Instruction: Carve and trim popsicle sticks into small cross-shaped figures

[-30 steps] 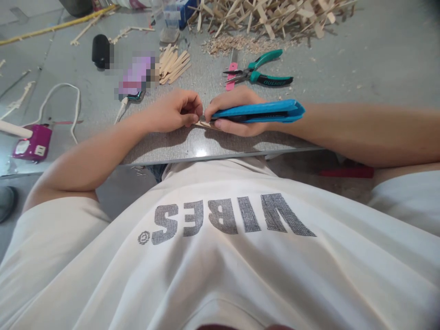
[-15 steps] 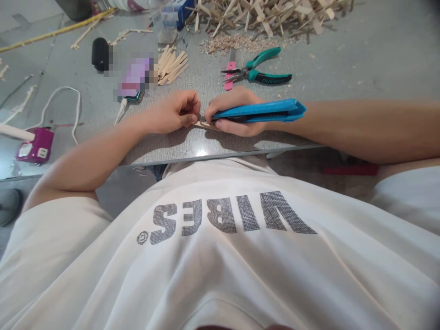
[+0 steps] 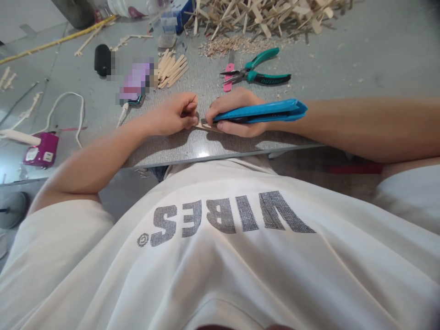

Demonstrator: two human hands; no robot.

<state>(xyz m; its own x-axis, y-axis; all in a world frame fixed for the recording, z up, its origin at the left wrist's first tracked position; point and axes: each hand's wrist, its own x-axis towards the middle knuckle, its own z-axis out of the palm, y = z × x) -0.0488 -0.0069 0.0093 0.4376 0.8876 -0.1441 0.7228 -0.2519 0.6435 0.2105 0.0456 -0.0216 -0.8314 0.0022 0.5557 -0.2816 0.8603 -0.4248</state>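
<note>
My right hand (image 3: 237,114) is closed round a blue utility knife (image 3: 264,110), its handle pointing to the right and its blade end toward my left hand. A thin wooden craft stick (image 3: 209,127) lies low over the table near the front edge, partly hidden by my fingers. My left hand (image 3: 177,114) pinches the left end of that stick between thumb and fingers. The knife's short blade (image 3: 203,121) is at the stick, in the small gap between both hands; whether it cuts in, I cannot tell.
Beyond my hands lie green-handled pliers (image 3: 259,71) over a pink-handled tool (image 3: 228,77), wood shavings (image 3: 233,45) and a heap of craft sticks (image 3: 261,16). More loose sticks (image 3: 172,68), a phone (image 3: 135,85) on a white cable, a black case (image 3: 102,59) and a purple power adapter (image 3: 41,149) are leftward.
The view has shifted slightly. Both hands stay almost in place, with the left fingers curled a little tighter and the knife nearly unmoved.
</note>
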